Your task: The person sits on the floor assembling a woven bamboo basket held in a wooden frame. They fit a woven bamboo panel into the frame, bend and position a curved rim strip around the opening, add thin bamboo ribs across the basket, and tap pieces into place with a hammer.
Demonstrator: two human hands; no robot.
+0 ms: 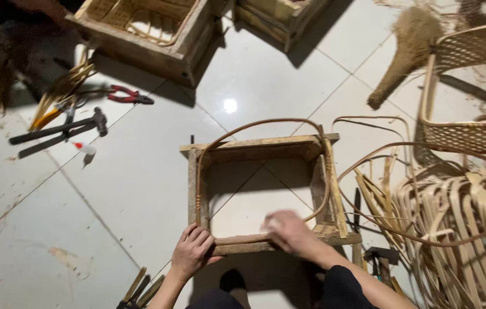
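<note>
Both hands work at the near edge of the wooden frame [263, 189] on the floor: the left hand [191, 252] is curled tight over its near rail, the right hand [289, 230], blurred, presses the bent cane [254, 126] there, grip unclear. That cane arches away from the hands and looks springy; a loosened press could let it whip free.

Rough wooden frame [263, 146] on glossy tiled floor [111, 189].

Bright overhead light leaves a glare spot on the floor tiles [230, 105] at centre, hard shadows beside the crates, motion blur on the right hand [286, 230].
</note>
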